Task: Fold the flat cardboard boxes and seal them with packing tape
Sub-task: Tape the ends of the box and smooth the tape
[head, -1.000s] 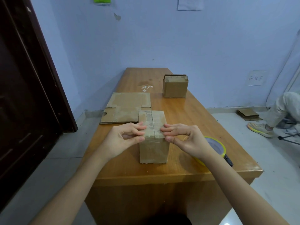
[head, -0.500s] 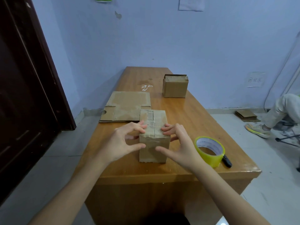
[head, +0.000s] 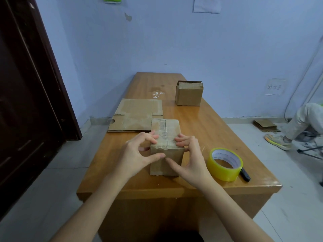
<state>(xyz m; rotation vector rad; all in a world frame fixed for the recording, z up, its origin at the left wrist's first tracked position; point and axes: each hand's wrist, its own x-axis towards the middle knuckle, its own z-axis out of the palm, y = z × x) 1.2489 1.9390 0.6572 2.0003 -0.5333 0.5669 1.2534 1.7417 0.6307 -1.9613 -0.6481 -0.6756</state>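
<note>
thumbs dropped onto front; box (head: 166,147) between grips.

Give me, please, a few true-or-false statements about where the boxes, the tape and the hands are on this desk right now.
1. Both hands, the left hand and the right hand, touch the near box. True.
2. The tape roll sits on top of the near box. False: it lies on the desk, right of that box.
3. A flat cardboard sheet lies behind and left of the near box. True.
4. The far box stands on the floor. False: it stands on the desk.
</note>
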